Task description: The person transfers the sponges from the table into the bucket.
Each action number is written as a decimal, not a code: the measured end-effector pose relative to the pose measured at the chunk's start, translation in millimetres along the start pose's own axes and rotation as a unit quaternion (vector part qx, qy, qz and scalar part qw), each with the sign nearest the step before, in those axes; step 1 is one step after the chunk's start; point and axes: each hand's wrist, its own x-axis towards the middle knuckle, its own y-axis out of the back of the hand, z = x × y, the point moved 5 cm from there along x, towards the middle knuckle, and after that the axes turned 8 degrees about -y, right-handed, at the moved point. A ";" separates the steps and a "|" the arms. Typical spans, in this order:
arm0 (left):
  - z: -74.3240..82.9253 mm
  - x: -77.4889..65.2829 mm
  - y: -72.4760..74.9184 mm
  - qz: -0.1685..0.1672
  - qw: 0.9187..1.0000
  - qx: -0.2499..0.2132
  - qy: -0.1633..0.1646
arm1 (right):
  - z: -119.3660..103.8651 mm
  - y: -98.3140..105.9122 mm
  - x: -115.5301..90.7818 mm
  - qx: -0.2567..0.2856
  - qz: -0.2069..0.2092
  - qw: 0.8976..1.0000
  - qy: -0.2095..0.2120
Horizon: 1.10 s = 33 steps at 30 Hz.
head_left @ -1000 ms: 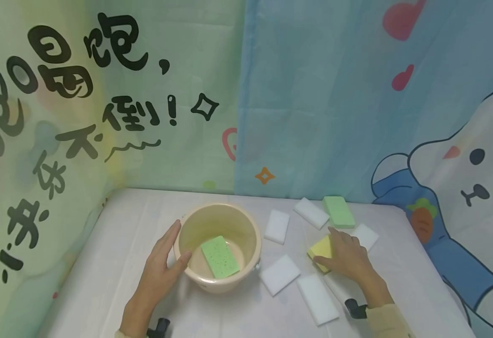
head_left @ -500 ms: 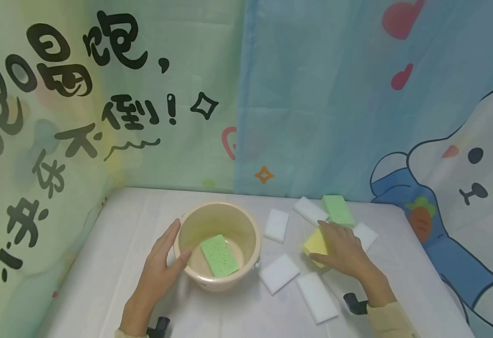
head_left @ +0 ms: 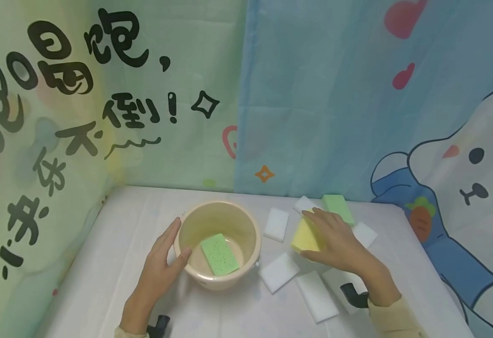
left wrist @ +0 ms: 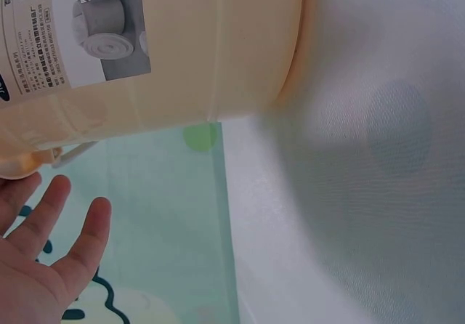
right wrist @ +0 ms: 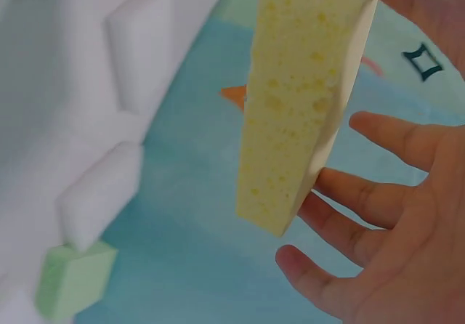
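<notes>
A yellow sponge (head_left: 305, 238) is pinched between the thumb and fingers of my right hand (head_left: 340, 241), above the table on the right side. Pores show on the broad face of that sponge (right wrist: 294, 99) in the right wrist view. My left hand (head_left: 157, 272) rests against the left side of a cream plastic bucket (head_left: 252, 220), its thumb at the rim and its fingers fairly straight. Inside, on the bottom of the bucket, lies a green sponge (head_left: 219, 255). From the left wrist, the fingers (left wrist: 87, 237) show spread below the labelled bucket wall (left wrist: 218, 48).
White sponges surround the right hand's area, including one (head_left: 276, 224) right of the bucket, one (head_left: 279, 273) nearer, and another (head_left: 317, 296) in front. A second green sponge (head_left: 339, 210) lies at the back. Printed curtains (head_left: 297, 94) border the white table (head_left: 136, 211).
The right hand has moved up and leftward with the yellow sponge, which now shows more of itself and covers part of a white sponge behind. The left hand and bucket stay put.
</notes>
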 end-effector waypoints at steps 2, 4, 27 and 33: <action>-0.1 0.1 -0.4 0.000 1.000 -0.001 -0.001 | -7.3 4.9 2.7 0.003 -0.005 1.000 0.008; -0.2 0.4 -0.4 -0.001 1.000 -0.003 -0.002 | -13.6 9.5 6.2 0.002 -0.016 1.000 0.015; -0.1 1.6 -1.9 -0.007 1.000 -0.006 0.002 | -110.7 32.3 51.6 -0.006 -0.080 0.978 0.193; -0.2 0.2 1.4 0.000 1.000 -0.004 -0.004 | -138.2 17.9 65.8 0.001 -0.106 0.972 0.211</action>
